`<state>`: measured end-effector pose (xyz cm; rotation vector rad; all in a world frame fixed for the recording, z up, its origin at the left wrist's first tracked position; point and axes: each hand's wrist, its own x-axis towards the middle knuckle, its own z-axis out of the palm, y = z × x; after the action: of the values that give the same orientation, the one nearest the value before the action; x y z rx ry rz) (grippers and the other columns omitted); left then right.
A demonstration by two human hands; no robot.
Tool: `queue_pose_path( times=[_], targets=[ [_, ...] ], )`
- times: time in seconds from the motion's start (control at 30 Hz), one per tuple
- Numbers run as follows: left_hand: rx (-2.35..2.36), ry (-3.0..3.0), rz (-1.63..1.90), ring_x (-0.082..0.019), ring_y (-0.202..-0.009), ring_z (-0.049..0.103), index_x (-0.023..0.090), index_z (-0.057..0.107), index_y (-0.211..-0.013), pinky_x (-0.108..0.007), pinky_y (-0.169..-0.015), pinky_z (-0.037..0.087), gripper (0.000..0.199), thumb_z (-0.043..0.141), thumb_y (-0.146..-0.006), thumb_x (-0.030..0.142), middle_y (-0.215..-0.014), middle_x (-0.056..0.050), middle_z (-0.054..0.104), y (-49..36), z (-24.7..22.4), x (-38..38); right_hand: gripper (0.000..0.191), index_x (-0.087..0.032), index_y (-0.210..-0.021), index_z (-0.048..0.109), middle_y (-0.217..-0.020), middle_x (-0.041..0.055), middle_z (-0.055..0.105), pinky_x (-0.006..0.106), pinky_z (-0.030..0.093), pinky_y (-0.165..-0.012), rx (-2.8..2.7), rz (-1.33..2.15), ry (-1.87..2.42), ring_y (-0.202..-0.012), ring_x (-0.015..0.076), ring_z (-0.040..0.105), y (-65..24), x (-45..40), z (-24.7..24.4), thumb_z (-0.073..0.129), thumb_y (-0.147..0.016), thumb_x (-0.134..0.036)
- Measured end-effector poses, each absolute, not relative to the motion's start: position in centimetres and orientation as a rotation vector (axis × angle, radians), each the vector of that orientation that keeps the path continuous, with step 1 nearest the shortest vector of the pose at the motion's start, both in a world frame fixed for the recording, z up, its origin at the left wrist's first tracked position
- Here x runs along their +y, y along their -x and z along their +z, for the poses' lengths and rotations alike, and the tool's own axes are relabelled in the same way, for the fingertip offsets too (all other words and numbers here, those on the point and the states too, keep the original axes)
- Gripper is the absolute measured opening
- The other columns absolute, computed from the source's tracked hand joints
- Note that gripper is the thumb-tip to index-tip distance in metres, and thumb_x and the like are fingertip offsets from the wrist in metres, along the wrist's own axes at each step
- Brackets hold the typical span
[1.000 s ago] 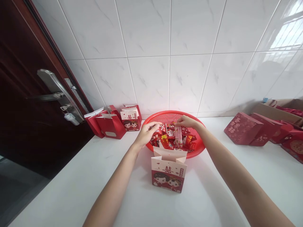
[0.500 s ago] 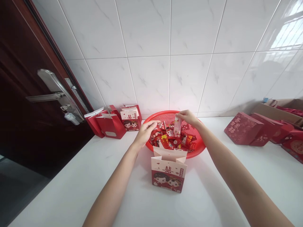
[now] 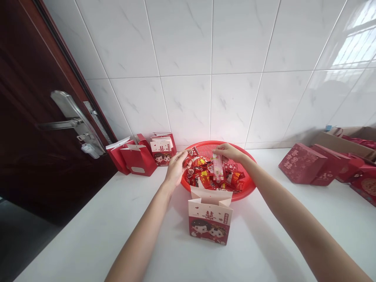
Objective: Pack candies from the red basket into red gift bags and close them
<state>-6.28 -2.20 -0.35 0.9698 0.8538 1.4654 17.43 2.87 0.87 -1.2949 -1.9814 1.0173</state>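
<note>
A red plastic basket (image 3: 249,188) full of wrapped candies (image 3: 202,180) stands against the tiled wall. Over its left rim, my left hand (image 3: 177,167) has its fingers closed on a red-wrapped candy (image 3: 192,152). My right hand (image 3: 227,151) pinches the top end of a long pink candy packet (image 3: 217,167), which hangs upright over the pile. In front of the basket stands a white-and-red paper gift box (image 3: 209,223) with its top open and two cartoon faces on its side. What lies inside the box is hidden.
Several red gift boxes (image 3: 139,160) stand at the back left beside a dark door (image 3: 26,117) with a metal handle. More dark red boxes (image 3: 304,162) and a cardboard carton (image 3: 346,143) sit at the right on the white table (image 3: 96,231).
My right hand has shifted slightly left with the pink packet. My left fingers have lifted a red candy from the pile near the rim. The whole view has tilted up a little.
</note>
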Motion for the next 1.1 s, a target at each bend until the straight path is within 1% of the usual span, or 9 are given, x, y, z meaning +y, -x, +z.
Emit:
queue_pose_path(
  times=[0.17,0.3,0.4,0.5,0.6,0.73,0.87,1.0,1.1],
  targets=[
    [0.849,-0.964,1.463,-0.005,-0.055,0.052,0.016,0.077,-0.085,-0.019,-0.051,0.044,0.04,0.089,-0.055,0.037,-0.078,0.002,0.062,6.2,-0.3,-2.3,0.036,-0.019,-0.059,0.058,-0.056,-0.0013,0.054,0.028,0.039,-0.055,-2.287,1.075,1.428,-0.055,0.0128,0.05,-16.5,2.8,2.0,0.074,-0.071,-0.049],
    [0.858,-0.966,1.45,-0.006,-0.056,0.053,0.015,0.075,-0.086,-0.02,-0.052,0.044,0.037,0.088,-0.058,0.036,-0.08,0.001,0.064,6.2,-0.3,-2.4,0.029,-0.018,-0.067,0.069,-0.073,0.0049,0.068,0.031,0.043,-0.061,-2.476,0.971,1.623,-0.072,0.0229,0.062,-15.0,3.0,2.5,0.087,-0.052,-0.035],
    [0.864,-0.99,1.434,-0.006,-0.056,0.052,0.016,0.075,-0.089,-0.02,-0.053,0.044,0.034,0.085,-0.063,0.035,-0.083,0.001,0.064,6.2,-0.2,-2.5,0.034,-0.022,-0.083,0.072,-0.091,0.0065,0.072,0.031,0.045,-0.065,-2.533,0.859,1.626,-0.086,0.0266,0.065,-13.2,2.4,2.7,0.084,-0.061,-0.045],
    [0.86,-1.009,1.434,-0.006,-0.056,0.051,0.016,0.075,-0.088,-0.02,-0.053,0.043,0.032,0.084,-0.064,0.035,-0.082,0.002,0.063,6.2,-0.1,-2.6,0.037,-0.025,-0.09,0.072,-0.097,0.0044,0.072,0.031,0.046,-0.067,-2.595,0.848,1.549,-0.089,0.0258,0.066,-11.2,1.2,2.3,0.083,-0.065,-0.05],
    [0.876,-1.006,1.422,-0.007,-0.057,0.051,0.016,0.076,-0.088,-0.02,-0.053,0.043,0.032,0.084,-0.064,0.036,-0.076,0.003,0.061,6.1,0.0,-2.7,0.044,-0.025,-0.093,0.07,-0.099,0.0044,0.072,0.032,0.047,-0.067,-2.609,0.829,1.538,-0.089,0.0271,0.066,-9.9,0.5,1.7,0.09,-0.056,-0.04],
    [0.89,-1.002,1.419,-0.007,-0.058,0.051,0.016,0.076,-0.085,-0.021,-0.054,0.044,0.032,0.084,-0.062,0.036,-0.079,0.001,0.064,6.0,0.2,-2.9,0.045,-0.024,-0.092,0.067,-0.096,0.0046,0.071,0.032,0.047,-0.064,-2.57,0.83,1.562,-0.086,0.0266,0.066,-10.4,0.8,1.1,0.091,-0.056,-0.036],
    [0.89,-1.008,1.404,-0.007,-0.056,0.051,0.017,0.076,-0.089,-0.022,-0.055,0.044,0.033,0.084,-0.063,0.036,-0.075,0.002,0.063,6.0,0.1,-2.9,0.047,-0.024,-0.1,0.066,-0.108,0.0046,0.068,0.029,0.047,-0.066,-2.459,0.778,1.589,-0.094,0.0251,0.064,-12.8,1.9,1.2,0.089,-0.059,-0.029],
    [0.885,-1.019,1.412,-0.006,-0.058,0.052,0.016,0.076,-0.089,-0.021,-0.055,0.044,0.032,0.084,-0.063,0.035,-0.087,0.0,0.066,6.1,0.0,-2.9,0.042,-0.022,-0.104,0.064,-0.115,0.0058,0.064,0.027,0.047,-0.073,-2.279,0.679,1.646,-0.103,0.0233,0.061,-15.0,2.3,1.3,0.081,-0.065,-0.022],
    [0.893,-1.032,1.41,-0.005,-0.058,0.052,0.016,0.076,-0.088,-0.021,-0.054,0.045,0.034,0.084,-0.062,0.037,-0.095,-0.002,0.066,6.1,-0.1,-2.8,0.041,-0.023,-0.106,0.062,-0.112,0.0039,0.065,0.026,0.046,-0.067,-2.156,0.65,1.692,-0.093,0.0197,0.062,-15.8,2.1,1.2,0.075,-0.067,-0.019]
  ],
)
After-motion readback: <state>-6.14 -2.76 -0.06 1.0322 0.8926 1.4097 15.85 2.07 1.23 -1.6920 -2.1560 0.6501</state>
